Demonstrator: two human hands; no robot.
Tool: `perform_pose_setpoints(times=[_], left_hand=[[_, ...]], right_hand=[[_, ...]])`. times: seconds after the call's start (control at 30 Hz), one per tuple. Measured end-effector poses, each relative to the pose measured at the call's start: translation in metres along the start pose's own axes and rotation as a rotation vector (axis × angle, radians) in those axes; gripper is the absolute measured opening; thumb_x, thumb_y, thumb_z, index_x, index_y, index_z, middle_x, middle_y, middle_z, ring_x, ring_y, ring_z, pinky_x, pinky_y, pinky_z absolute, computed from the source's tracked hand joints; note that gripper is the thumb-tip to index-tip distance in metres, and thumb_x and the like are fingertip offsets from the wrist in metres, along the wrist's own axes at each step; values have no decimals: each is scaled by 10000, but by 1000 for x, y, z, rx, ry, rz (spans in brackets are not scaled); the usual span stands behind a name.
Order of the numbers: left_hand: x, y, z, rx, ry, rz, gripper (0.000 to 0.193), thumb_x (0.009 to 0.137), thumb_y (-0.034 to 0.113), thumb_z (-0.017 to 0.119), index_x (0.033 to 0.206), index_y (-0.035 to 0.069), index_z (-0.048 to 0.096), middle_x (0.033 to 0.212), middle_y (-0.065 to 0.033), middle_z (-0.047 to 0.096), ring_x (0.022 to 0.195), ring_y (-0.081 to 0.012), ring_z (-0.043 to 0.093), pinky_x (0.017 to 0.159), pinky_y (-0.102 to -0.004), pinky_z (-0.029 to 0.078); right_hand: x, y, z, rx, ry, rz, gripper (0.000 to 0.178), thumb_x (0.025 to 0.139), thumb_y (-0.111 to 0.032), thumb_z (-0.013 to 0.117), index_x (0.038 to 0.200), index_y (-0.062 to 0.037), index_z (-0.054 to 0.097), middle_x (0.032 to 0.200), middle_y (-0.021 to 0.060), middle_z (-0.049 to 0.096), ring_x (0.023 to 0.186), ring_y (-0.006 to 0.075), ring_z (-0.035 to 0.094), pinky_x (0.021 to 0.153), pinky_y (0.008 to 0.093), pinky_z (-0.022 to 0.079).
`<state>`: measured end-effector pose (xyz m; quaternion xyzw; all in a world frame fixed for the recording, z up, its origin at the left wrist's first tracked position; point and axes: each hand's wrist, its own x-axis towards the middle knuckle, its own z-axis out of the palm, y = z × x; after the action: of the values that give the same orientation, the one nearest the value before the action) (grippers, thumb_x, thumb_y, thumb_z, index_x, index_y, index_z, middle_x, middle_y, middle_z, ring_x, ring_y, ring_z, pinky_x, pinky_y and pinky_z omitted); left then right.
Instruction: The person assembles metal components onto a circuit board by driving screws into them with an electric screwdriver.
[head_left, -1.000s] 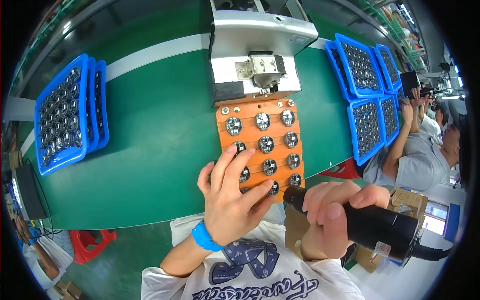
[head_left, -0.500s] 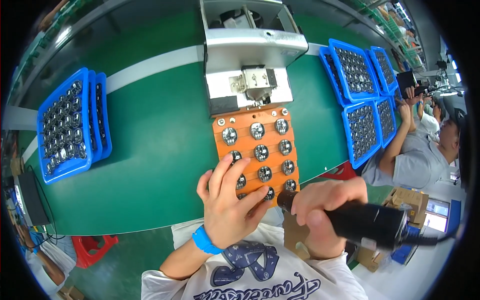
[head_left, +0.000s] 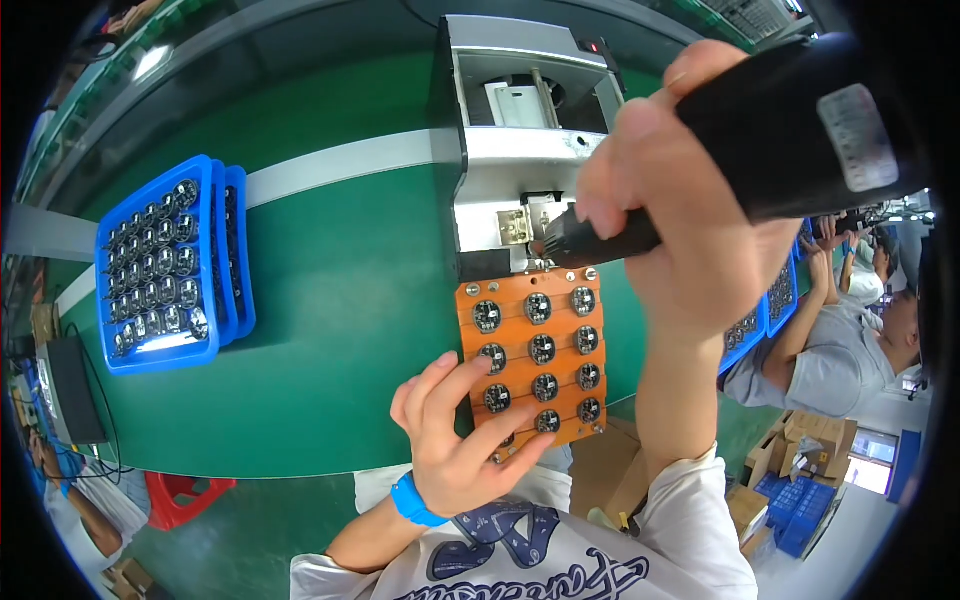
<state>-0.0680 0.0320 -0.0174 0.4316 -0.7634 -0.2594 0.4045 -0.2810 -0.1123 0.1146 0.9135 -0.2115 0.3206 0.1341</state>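
My right hand (head_left: 690,220) grips a black electric screwdriver (head_left: 780,130) that lies slanted across the upper right. The driver's tip reaches the metal pick-up block (head_left: 516,226) at the front of a silver-grey screw feeder (head_left: 530,150). Below the feeder is an orange fixture plate (head_left: 520,378) with rows of small round black circuit parts (head_left: 541,348) seated in it. My left hand (head_left: 450,430), with a blue band at the wrist, rests on the plate's left and lower edge, fingers spread. Its fingertips touch or cover some of the round parts.
On the left of the green table (head_left: 330,300) stand stacked blue trays (head_left: 205,350) of round parts. More blue trays (head_left: 745,345) sit at the right, partly behind my forearm. Beyond them a co-worker (head_left: 830,330) in grey sits. Cardboard boxes (head_left: 815,445) are at the lower right.
My right hand has carried the screwdriver up and away from the plate's lower right corner to the feeder's front. My left hand stays on the plate. The whole view has shifted slightly.
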Motion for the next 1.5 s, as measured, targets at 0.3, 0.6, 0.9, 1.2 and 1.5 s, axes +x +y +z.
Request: perform_pose_setpoints(times=[0.3,0.6,0.9,1.2,1.5], left_hand=[[35,3,7,51,-124,-8,325,668,228,860,963,155,748,1322,-118,559,1289,-337,473,1032,-474,301],[61,15,31,133,-277,60,328,710,161,819,1026,116,739,1309,-122,526,1292,-333,453,1016,-504,308],[64,18,48,208,-306,71,333,717,155,813,1043,140,750,1209,-94,541,1158,-323,478,963,-500,326],[54,25,38,194,-293,42,400,589,143,899,963,157,759,1133,-49,556,1111,-290,495,942,-448,329],[40,24,42,168,-321,24,299,664,189,849,941,146,744,1155,-46,535,1131,-278,500,932,-471,328]], right_hand=[[-14,-76,-5,425,552,1025,316,796,31,522,1111,63,513,681,52,471,491,151,458,529,299,443],[-51,-124,-26,470,911,1160,315,896,-29,527,1173,-20,376,638,59,448,463,156,452,505,342,445],[-65,-126,-16,506,894,1222,330,882,-16,542,1160,-32,366,646,67,468,469,169,477,513,358,453],[-79,-146,-24,598,838,1178,339,889,-6,537,1159,-52,338,668,80,491,477,173,491,525,369,463],[-82,-152,-12,711,937,1183,367,905,76,626,1101,-68,351,727,83,540,559,161,534,554,350,492]])
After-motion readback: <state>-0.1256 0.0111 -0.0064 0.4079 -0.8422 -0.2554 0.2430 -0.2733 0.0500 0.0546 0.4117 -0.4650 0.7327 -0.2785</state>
